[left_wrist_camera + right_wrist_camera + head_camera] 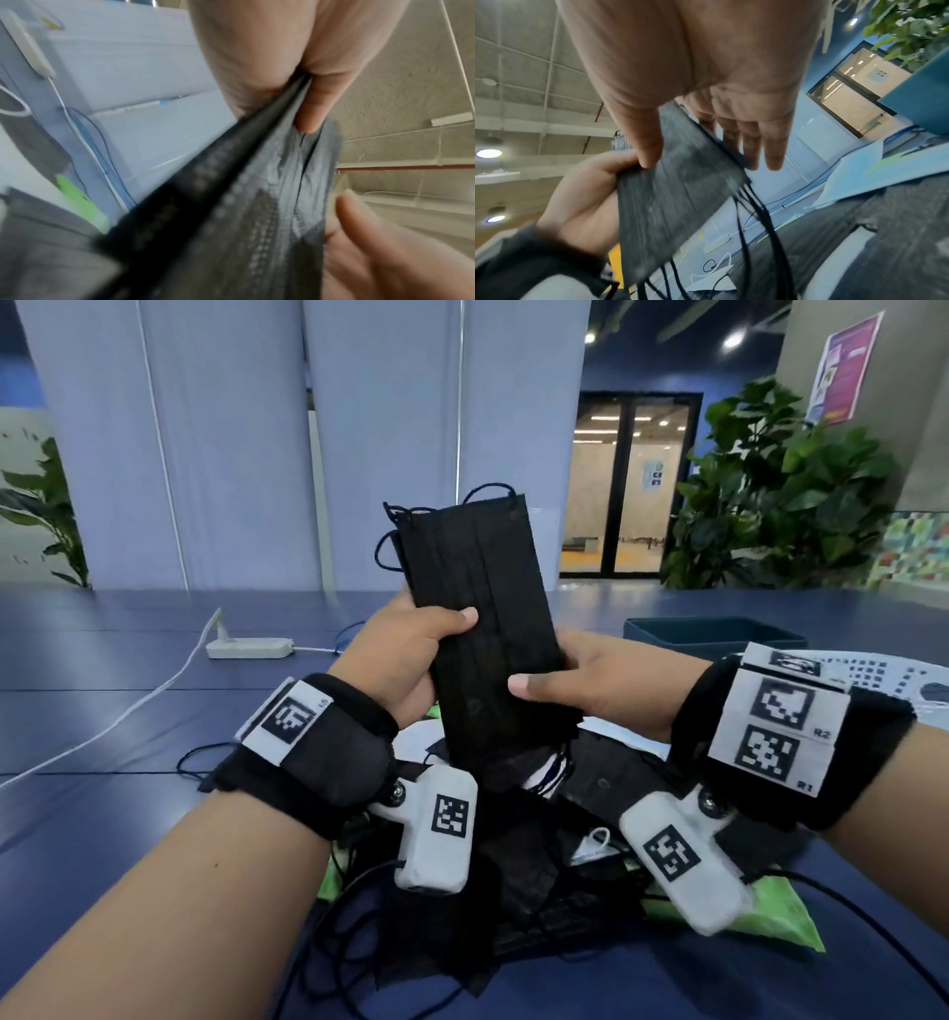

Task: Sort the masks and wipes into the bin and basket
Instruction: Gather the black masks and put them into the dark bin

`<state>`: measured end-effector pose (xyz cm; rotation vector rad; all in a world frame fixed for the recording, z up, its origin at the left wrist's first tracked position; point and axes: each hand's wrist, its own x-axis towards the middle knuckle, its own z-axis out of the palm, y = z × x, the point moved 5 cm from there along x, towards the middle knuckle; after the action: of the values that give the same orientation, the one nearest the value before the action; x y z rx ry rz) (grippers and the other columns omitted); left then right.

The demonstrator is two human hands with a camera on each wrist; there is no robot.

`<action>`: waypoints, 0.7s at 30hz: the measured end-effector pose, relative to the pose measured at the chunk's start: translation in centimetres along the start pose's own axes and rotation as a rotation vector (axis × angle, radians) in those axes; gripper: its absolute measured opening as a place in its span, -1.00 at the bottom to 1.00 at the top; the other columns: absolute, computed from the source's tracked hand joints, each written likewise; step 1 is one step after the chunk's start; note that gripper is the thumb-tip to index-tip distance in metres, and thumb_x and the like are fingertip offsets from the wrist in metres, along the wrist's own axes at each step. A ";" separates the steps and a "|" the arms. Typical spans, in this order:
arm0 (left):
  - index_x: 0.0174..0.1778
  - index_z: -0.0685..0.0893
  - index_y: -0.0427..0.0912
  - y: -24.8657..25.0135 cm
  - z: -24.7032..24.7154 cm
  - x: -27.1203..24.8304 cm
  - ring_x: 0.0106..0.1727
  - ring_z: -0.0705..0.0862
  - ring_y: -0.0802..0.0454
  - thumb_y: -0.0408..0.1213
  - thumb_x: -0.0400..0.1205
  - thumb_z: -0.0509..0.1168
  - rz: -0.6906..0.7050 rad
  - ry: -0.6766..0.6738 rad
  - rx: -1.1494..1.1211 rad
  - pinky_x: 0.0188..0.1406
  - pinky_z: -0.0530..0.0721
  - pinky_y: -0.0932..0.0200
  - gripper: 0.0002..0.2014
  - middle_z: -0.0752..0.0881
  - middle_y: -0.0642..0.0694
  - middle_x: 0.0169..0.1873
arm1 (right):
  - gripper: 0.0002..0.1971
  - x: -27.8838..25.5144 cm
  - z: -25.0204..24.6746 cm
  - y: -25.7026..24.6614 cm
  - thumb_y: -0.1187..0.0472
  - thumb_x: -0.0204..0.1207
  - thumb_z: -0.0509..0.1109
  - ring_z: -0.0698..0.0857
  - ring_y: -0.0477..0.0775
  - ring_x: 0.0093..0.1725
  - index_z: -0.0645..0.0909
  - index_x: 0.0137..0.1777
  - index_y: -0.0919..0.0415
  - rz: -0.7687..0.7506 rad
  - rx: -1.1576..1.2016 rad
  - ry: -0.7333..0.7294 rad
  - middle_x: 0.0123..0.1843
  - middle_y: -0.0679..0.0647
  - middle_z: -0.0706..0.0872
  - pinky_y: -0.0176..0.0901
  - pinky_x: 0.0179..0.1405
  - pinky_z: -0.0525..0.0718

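Note:
A stack of black face masks point(482, 608) stands upright in the air above the table, ear loops at its top. My left hand point(452, 629) grips its left edge, thumb across the front. My right hand point(539, 675) pinches the lower right edge, thumb in front and fingers behind. In the left wrist view my left hand point(303, 95) clamps the black masks point(244, 203). From the right wrist, my right hand point(706, 160) has the same masks point(675, 199) between thumb and fingers. More black masks point(539, 865) and green wipe packs point(770, 916) lie below.
A dark teal bin point(719, 634) stands at the right of the blue table point(128, 711), with a white perforated basket point(873, 680) just in front of it. A white power strip point(249, 648) and its cable lie at the left. Loose black ear loops trail off the pile.

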<state>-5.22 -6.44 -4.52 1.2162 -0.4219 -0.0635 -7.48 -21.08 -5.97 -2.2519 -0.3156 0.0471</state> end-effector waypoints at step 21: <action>-0.09 0.65 -0.14 -0.9 8.2 18.6 -0.42 0.75 0.12 -0.24 0.70 0.23 -0.153 0.253 -0.344 -0.47 0.69 0.33 -0.87 0.75 -0.05 -0.19 | -0.80 8.6 -19.8 3.3 0.14 0.58 0.31 0.80 -0.08 -0.30 0.58 0.15 0.15 0.125 0.937 0.303 -0.36 -0.01 0.80 0.04 -0.02 0.78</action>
<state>9.20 -19.08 2.21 0.9000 -0.0893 -0.1077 4.34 -35.94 4.94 -1.3162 0.0267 -0.0692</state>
